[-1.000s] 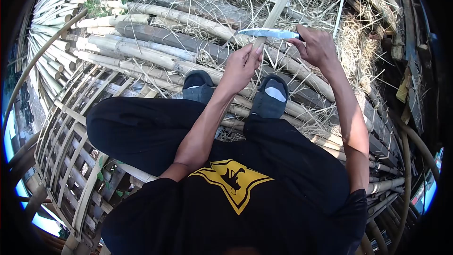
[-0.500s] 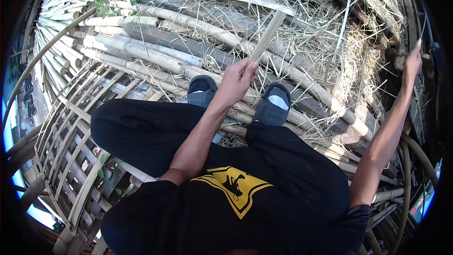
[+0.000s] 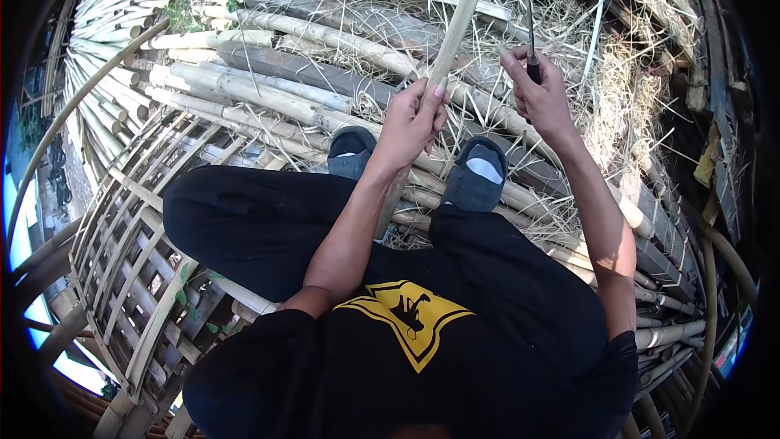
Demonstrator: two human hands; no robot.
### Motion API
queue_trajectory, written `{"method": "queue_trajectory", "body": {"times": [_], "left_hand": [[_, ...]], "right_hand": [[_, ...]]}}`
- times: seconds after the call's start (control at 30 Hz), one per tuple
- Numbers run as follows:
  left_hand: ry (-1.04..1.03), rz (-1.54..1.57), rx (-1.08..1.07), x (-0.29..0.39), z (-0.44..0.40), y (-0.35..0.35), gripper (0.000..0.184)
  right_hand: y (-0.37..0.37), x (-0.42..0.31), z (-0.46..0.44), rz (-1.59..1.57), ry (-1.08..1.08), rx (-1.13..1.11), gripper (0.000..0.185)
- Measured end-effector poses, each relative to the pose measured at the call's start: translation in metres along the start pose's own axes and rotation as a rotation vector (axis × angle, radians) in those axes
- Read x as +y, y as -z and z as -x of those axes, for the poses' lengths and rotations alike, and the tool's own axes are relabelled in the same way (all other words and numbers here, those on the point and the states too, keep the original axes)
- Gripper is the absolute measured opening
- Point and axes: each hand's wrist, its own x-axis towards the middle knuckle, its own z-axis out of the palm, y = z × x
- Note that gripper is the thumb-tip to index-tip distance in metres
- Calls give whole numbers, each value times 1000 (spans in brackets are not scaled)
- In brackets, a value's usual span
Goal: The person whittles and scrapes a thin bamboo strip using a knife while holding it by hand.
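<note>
Leftmost, the left hand (image 3: 412, 126) has its fingers closed firmly round a flat bamboo strip (image 3: 452, 36), which slants up beyond them above the bamboo poles (image 3: 349, 43). Steady work calls for that firm pinch, a shallow blade angle and fingertips clear of the edge. Rightmost, the right hand (image 3: 546, 102) has its fingers curled round the handle of the knife (image 3: 529, 12), its blade apart from the strip.

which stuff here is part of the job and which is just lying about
In use:
- bamboo strip, in the left hand
- knife, in the right hand

Apparently just lying about:
- bamboo poles
- loose shavings
- slatted lattice
</note>
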Motion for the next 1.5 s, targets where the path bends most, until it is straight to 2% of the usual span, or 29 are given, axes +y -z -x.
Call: {"method": "queue_trajectory", "body": {"times": [0.17, 0.23, 0.33, 0.43, 0.5, 0.53, 0.57, 0.63, 0.67, 0.77, 0.8, 0.83, 0.9, 0.93, 1.0, 1.1, 1.17, 1.23, 1.3, 1.33, 1.37, 1.43, 1.5], "left_hand": [[-5, 13, -55, 2, 3, -9, 29], [8, 18, -70, -2, 2, -9, 29], [60, 20, -143, -4, 4, -9, 28], [46, 75, -178, -6, 4, -10, 29], [-6, -49, -122, -6, 4, -11, 32], [54, -273, -142, -10, 0, -3, 42], [56, -264, -141, -14, 1, 0, 42], [28, -652, -102, 0, 5, -2, 62], [-51, -616, -66, -13, 3, 0, 64], [32, -753, -134, -19, 1, 5, 59], [1, -739, -125, -18, 1, 3, 50], [3, -736, -126, -16, 1, 1, 50], [175, -448, -163, -10, 3, -4, 41], [176, -446, -162, -13, 2, -4, 41], [11, -479, -127, -18, 1, -2, 36], [134, -287, -81, -19, 3, -3, 38], [174, -227, -67, -14, 3, -5, 38], [209, -168, -51, -13, 1, -5, 37], [182, -72, -65, -18, 0, -4, 36], [180, -73, -66, -20, 1, -4, 36], [185, -63, -73, -20, 1, -5, 35], [188, -55, -81, -22, 2, -6, 34], [132, -2, -80, -26, 1, -7, 31]], "right_hand": [[-19, -9, 4, -226, -137, -93, 28], [-27, -4, 3, -175, -120, -76, 28], [-32, 10, -2, -24, 33, -23, 30], [-22, -4, -3, -163, 1, 13, 30], [-11, -22, -7, -197, -5, 91, 27], [-3, -26, -11, -204, 26, 117, 26], [8, -28, -15, -210, 58, 143, 25], [23, -29, -22, -260, 117, 184, 23], [30, -31, -23, -265, 108, 225, 21], [43, -46, -21, -382, 96, 287, 20], [50, -45, -23, -403, 119, 285, 20], [56, -41, -26, -437, 112, 305, 21], [61, -31, -29, -485, 104, 343, 20], [59, -29, -27, -484, 102, 341, 20], [52, -26, -22, -422, -36, 435, 14], [49, -7, -17, -351, -79, 356, 32], [43, -1, -11, -295, -75, 269, 34], [34, 6, -8, -149, -74, 240, 34], [30, 17, -6, 52, -56, 107, 37], [26, 22, -8, 366, 71, 102, 38], [25, 24, -7, 366, 73, 104, 38], [11, 12, 1, 757, 116, -24, 36], [5, 14, 2, 738, 113, -48, 34]]}}
